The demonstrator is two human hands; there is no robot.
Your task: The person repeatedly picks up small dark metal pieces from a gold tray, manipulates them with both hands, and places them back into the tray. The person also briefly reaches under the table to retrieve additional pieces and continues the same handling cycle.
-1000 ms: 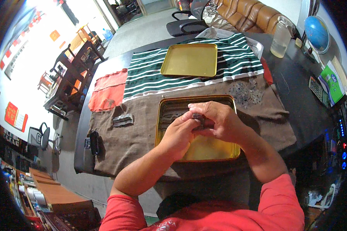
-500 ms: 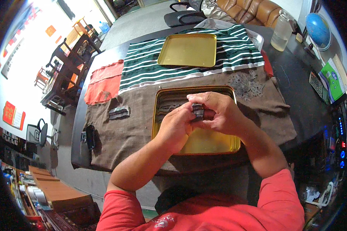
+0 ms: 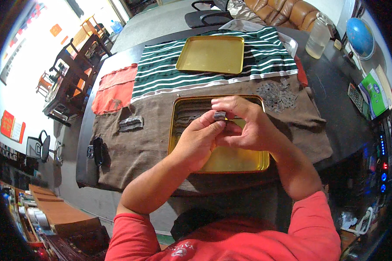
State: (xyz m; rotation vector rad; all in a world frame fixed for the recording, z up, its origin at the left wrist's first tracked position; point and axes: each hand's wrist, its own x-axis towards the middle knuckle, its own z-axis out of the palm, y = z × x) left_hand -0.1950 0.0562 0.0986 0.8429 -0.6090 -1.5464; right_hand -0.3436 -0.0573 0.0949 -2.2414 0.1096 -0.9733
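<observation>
Over the gold metal tray (image 3: 242, 171), my hands meet around a short stack of small flat grey pieces (image 3: 220, 115). My left hand (image 3: 199, 141) pinches the stack from its left side, with the thumb below. My right hand (image 3: 246, 125) curls round it from the right; some of its fingertips are hidden. Inside the tray, rows of similar grey pieces (image 3: 190, 115) lie along the far and left part, partly covered by my hands. A scattered pile of loose grey pieces (image 3: 278, 95) lies on the cloth to the right. A short grouped row (image 3: 131, 124) rests at the left.
Brown cloth (image 3: 139, 152) covers the near table. Beyond the tray lies a green-and-white striped cloth (image 3: 157, 65) bearing another gold tray (image 3: 211, 54). A dark object (image 3: 98, 152) sits at the left edge. A clear jug (image 3: 317, 41), a globe (image 3: 360, 37) and a calculator (image 3: 357, 98) stand right.
The stack between my hands has shifted slightly up and been turned, so less of it shows. My right fingers have moved a little. The whole view has shifted slightly.
</observation>
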